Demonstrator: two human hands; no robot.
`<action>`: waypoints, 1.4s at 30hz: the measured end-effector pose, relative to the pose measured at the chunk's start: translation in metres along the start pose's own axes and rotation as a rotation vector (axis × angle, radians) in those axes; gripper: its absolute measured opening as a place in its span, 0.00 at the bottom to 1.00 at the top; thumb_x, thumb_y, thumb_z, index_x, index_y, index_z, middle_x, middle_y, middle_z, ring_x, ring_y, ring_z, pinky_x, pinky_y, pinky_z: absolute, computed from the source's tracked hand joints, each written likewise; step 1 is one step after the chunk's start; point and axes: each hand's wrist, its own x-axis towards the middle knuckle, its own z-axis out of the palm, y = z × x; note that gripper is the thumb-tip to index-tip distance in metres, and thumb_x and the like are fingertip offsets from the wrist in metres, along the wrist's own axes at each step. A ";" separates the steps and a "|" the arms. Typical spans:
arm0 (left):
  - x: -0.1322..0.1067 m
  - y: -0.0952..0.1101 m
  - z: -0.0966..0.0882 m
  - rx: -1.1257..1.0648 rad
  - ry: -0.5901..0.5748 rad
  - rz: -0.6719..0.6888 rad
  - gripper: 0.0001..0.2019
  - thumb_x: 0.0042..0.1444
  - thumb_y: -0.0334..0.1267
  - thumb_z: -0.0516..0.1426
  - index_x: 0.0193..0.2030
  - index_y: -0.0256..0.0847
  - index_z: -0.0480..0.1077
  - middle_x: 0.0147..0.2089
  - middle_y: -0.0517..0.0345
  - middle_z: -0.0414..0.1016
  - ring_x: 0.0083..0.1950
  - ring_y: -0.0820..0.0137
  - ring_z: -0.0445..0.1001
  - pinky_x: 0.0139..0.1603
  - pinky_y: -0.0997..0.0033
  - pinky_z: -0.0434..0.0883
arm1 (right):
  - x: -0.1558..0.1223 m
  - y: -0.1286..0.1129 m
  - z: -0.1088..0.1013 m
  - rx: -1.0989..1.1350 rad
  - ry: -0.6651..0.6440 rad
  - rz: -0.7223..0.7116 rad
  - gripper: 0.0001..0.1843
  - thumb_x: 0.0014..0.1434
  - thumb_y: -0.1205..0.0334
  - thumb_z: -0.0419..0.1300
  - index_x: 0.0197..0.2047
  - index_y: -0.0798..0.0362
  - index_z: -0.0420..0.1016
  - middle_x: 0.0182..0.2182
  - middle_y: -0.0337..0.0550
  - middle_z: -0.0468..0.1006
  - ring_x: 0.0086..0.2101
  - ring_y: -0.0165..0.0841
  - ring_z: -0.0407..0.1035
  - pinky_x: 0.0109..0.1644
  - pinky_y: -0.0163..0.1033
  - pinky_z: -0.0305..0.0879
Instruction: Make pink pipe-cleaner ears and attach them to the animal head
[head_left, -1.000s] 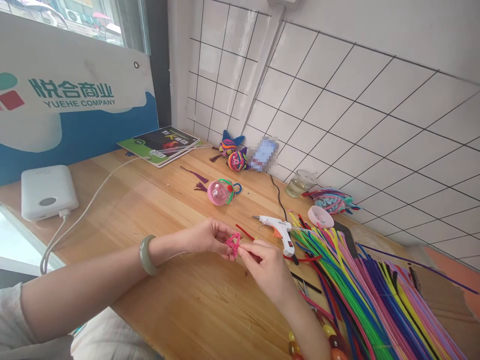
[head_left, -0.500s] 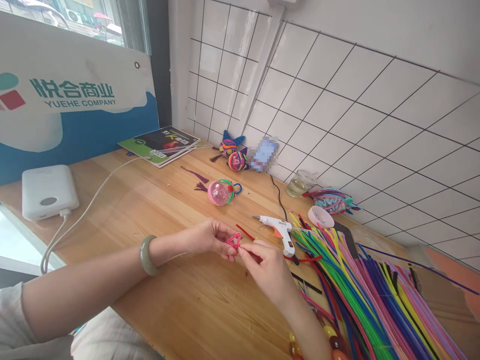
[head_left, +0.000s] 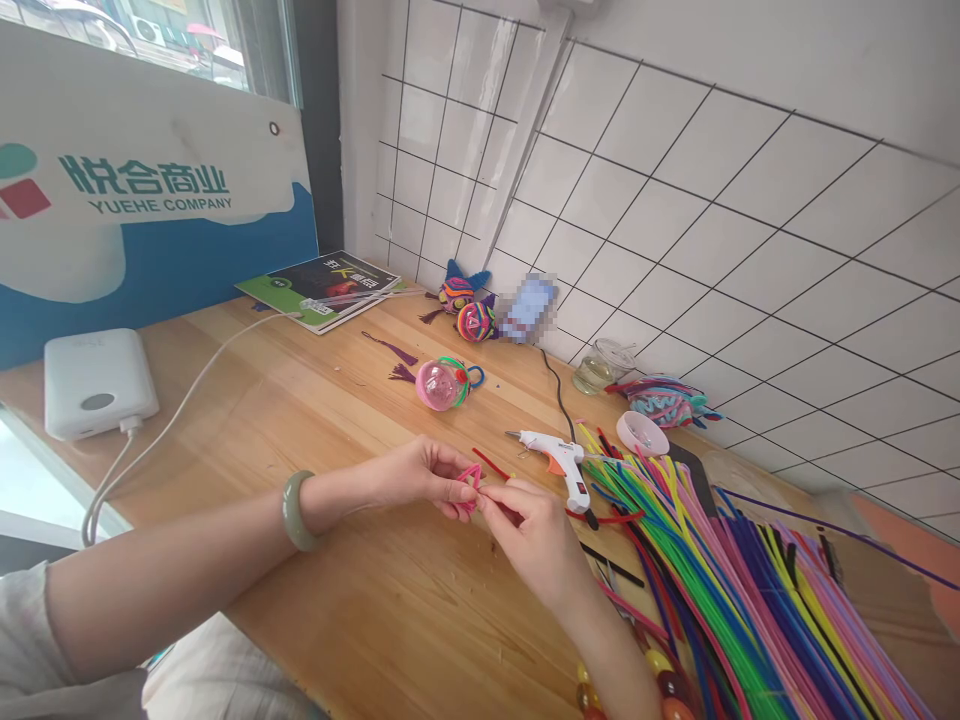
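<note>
A small piece of pink pipe cleaner (head_left: 470,474), bent into a folded, pointed shape, is pinched between both hands above the table. My left hand (head_left: 427,477), with a pale green bangle on its wrist, grips it between thumb and fingers. On the other side, the thumb and index finger of my right hand (head_left: 529,530) pinch its near end. Fingers cover part of the piece. Beyond the hands lies a clear ball with pink, green and red trim (head_left: 442,385). A white glue gun (head_left: 559,465) rests just past my right hand.
Bundles of coloured pipe cleaners (head_left: 750,590) cover the right side. A pink bowl (head_left: 642,434), a glass jar (head_left: 602,367) and a fish-like craft (head_left: 667,402) stand by the tiled wall. At left are a white power bank (head_left: 100,385) with a cable and a booklet (head_left: 322,290).
My left thumb has shifted slightly forward over the pink pipe cleaner, covering a little more of it. Both hands otherwise stay in place.
</note>
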 end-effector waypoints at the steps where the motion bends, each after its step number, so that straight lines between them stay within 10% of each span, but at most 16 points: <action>1: 0.001 -0.002 -0.001 -0.004 -0.005 0.005 0.14 0.47 0.40 0.60 0.39 0.35 0.71 0.34 0.53 0.75 0.33 0.71 0.74 0.36 0.74 0.71 | 0.000 0.000 0.000 -0.002 -0.005 0.001 0.13 0.58 0.64 0.50 0.32 0.51 0.75 0.24 0.41 0.71 0.27 0.30 0.65 0.32 0.34 0.59; 26: -0.003 0.002 -0.002 -0.112 -0.061 -0.016 0.09 0.45 0.35 0.61 0.33 0.34 0.69 0.29 0.56 0.74 0.29 0.72 0.74 0.31 0.73 0.71 | 0.001 -0.010 -0.005 0.500 -0.151 0.155 0.08 0.56 0.62 0.52 0.31 0.54 0.71 0.26 0.38 0.73 0.27 0.27 0.66 0.30 0.31 0.60; 42: -0.011 0.003 0.002 -0.431 -0.326 -0.153 0.07 0.42 0.29 0.62 0.30 0.37 0.70 0.25 0.57 0.76 0.24 0.71 0.74 0.24 0.75 0.72 | 0.000 -0.021 -0.009 0.830 -0.302 0.093 0.08 0.52 0.58 0.58 0.29 0.55 0.72 0.29 0.40 0.72 0.33 0.30 0.66 0.39 0.35 0.62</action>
